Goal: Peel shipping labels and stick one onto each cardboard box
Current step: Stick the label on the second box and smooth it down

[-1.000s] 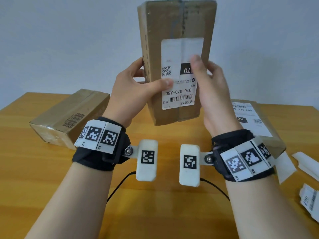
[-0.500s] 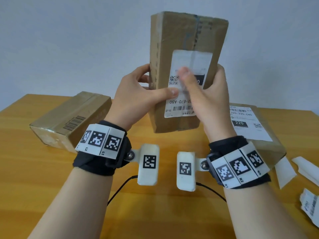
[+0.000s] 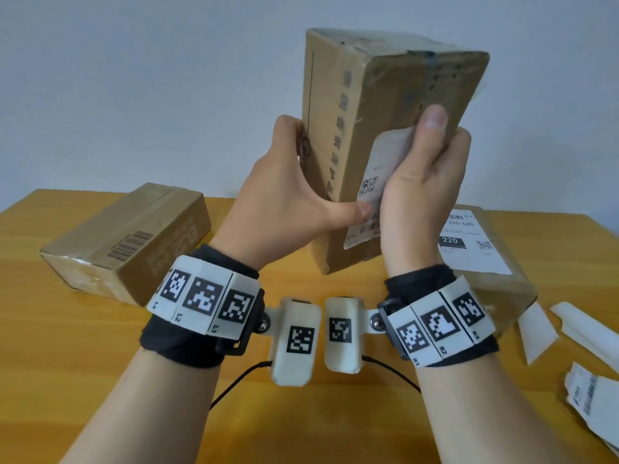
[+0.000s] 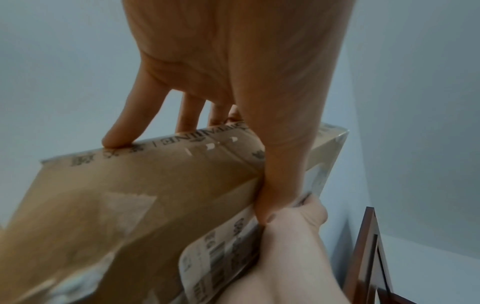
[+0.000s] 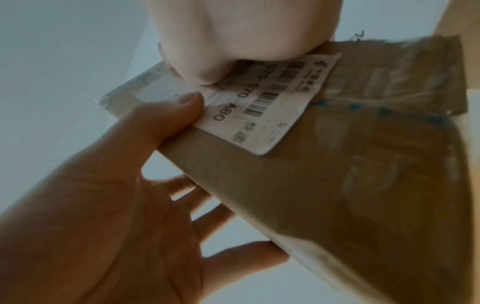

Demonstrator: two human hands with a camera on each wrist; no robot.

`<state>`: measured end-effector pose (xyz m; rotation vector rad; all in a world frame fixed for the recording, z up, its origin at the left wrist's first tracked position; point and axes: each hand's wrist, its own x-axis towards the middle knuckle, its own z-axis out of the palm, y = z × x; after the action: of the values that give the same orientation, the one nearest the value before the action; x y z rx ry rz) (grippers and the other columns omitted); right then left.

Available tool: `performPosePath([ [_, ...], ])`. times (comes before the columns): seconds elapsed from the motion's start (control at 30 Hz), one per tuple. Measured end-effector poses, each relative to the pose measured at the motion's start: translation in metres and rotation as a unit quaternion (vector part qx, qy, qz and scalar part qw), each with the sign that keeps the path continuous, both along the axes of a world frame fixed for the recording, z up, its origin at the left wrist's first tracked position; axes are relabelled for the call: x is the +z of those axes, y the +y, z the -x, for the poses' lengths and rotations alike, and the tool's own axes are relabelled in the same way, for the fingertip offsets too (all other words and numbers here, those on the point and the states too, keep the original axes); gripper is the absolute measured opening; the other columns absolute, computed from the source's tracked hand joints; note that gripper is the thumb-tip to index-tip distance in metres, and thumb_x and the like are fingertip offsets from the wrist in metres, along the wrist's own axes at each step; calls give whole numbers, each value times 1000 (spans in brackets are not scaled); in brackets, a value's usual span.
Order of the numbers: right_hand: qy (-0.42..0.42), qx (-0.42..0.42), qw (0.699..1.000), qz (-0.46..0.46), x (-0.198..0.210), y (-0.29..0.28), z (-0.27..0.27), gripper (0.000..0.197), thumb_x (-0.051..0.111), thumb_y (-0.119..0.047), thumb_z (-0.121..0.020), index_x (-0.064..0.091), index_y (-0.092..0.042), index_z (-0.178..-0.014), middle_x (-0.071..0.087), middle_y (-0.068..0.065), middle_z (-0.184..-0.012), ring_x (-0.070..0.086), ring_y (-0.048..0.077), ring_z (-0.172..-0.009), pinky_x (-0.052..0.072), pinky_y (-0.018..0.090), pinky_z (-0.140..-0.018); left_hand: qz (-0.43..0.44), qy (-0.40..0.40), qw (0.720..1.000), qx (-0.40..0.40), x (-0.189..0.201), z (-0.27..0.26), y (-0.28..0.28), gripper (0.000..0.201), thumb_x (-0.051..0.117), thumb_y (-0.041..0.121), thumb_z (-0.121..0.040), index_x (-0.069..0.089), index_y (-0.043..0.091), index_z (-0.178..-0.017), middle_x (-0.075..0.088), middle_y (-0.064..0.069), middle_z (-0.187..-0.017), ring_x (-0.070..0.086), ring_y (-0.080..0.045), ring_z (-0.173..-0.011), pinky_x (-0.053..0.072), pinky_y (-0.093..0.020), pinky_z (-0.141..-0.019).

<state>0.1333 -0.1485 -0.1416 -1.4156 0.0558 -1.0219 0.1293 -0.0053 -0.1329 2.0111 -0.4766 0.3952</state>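
- Head view: tall box (image 3: 365, 105) held upright in the air above the bench (image 3: 67, 380), tilted slightly, clear of the wood.
- Left hand (image 3: 284, 202) clasped round the box's left edge: thumb across the front onto the label's (image 3: 378, 169) lower left part, fingers (image 3: 291, 128) wrapped behind.
- Right hand (image 3: 425, 185) gripping the box's right side, palm over the label, thumb tip up near the label's top edge.
- Label stuck on the box's front face, QR code showing between the two hands.
- Left of the box, a second box (image 3: 127, 242) flat on the bench, barcode on top.
- Right of the box and behind the right wrist, a third box (image 3: 495, 262) flat on the bench, already bearing a white label printed "220".
- Further right of the box, white paper strips (image 3: 569, 329) and a loose printed sheet (image 3: 589, 393) on the bench.
- Left wrist view: left fingers (image 4: 124, 131) straight along the box's (image 4: 116, 205) far edge, thumb down on the label (image 4: 215, 257), touching the right hand (image 4: 285, 257).
- Right wrist view: right hand (image 5: 233, 41) pressing the label (image 5: 272, 111), "A80" and barcodes readable beside it; left thumb on the label's edge, left fingers (image 5: 233, 257) curled behind the box (image 5: 337, 195). Picture blurred.
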Motion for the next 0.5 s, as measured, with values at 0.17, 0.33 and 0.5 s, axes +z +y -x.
performPosePath([
  [0.17, -3, -48, 998, -30, 10, -9, 1, 36, 39, -39, -109, 46, -14, -85, 47, -12, -71, 50, -6, -60, 41, 9, -61, 16, -8, 1000, -25, -3, 1, -5, 86, 98, 39, -67, 44, 12, -128, 64, 8, -121, 66, -1, -105, 59, -32, -85],
  [0.33, 29, 4, 995, -99, 11, -12, -2, 80, 27, -72, -97, 64, -2, -108, 71, 5, -100, 70, 11, -93, 57, 26, -86, 4, -14, 999, -38, -2, 2, -3, 84, 97, 35, -69, 44, 15, -131, 63, 11, -125, 66, -1, -109, 60, -32, -85],
  [0.5, 64, 43, 978, -193, 17, -16, 3, 65, 23, -67, -105, 63, -24, -132, 74, -23, -79, 71, -7, -81, 55, 19, -81, -20, -17, 999, -39, -2, 3, -1, 89, 97, 37, -66, 42, 16, -133, 62, 10, -127, 66, -1, -103, 61, -31, -80],
])
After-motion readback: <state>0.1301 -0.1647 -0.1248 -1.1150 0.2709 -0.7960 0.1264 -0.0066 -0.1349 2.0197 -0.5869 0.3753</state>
